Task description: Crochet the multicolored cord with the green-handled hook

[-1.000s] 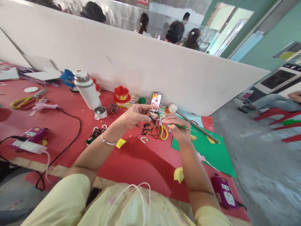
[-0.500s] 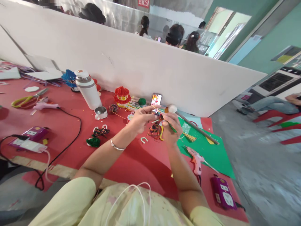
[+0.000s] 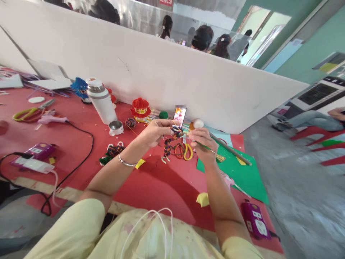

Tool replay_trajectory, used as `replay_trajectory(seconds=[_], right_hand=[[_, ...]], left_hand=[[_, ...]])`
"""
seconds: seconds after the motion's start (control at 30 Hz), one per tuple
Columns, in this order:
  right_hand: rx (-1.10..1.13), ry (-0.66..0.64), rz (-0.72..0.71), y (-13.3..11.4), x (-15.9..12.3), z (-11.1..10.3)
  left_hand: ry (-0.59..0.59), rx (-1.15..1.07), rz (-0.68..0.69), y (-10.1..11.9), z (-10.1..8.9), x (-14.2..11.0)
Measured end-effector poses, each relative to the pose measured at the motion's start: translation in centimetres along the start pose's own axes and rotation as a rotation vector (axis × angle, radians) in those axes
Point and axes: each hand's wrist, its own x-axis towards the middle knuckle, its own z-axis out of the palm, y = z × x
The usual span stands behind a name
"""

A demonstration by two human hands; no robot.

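Both my hands are raised over a red table [image 3: 151, 187]. My left hand [image 3: 155, 132] pinches the top of a multicoloured twisted pipe-cleaner piece [image 3: 169, 143] that hangs below the fingers. My right hand [image 3: 204, 144] is closed on a thin green stick [image 3: 209, 148] and meets the same piece at its top. Orange and yellow loops [image 3: 183, 151] lie on the table just beneath the hands. A phone [image 3: 179, 116] leans on the white partition behind them.
A white flask [image 3: 101, 101], a small metal cup [image 3: 116, 128], a red tasselled ornament [image 3: 140, 107], scissors [image 3: 25, 114], a pink glue gun [image 3: 51, 119] with its cord and purple power strips [image 3: 254, 220] lie around. A green sheet [image 3: 242, 176] and a long stick [image 3: 229, 149] sit right. Other people sit behind the partition [image 3: 161, 75].
My hands drew together and rose half a second ago, then settled back slightly apart. The twisted piece now hangs lower from my left fingers. The camera shifted a little.
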Motion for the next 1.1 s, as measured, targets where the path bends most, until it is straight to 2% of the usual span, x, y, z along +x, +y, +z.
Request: replay_trajectory(seconds=[0.23, 0.47, 0.63, 0.9, 1.1], right_hand=[[0.097, 0.025, 0.057, 0.2, 0.4, -1.9], [0.067, 0.021, 0.068, -1.6, 0.7, -0.1], [0.077, 0.046, 0.076, -1.5, 0.9, 0.8], [0.047, 0.050, 0.142, -1.7, 0.8, 1.1], [0.065, 0.050, 0.131, -1.8, 0.9, 1.3]], left_hand=[[-0.018, 0.072, 0.069, 0.7, -0.9, 0.1], [0.007, 0.108, 0.100, 0.1, 0.0, 0.2], [0.022, 0.081, 0.086, 0.1, 0.2, -0.1], [0.000, 0.024, 0.059, -0.3, 0.3, 0.0], [0.021, 0.038, 0.054, -0.6, 0.2, 0.0]])
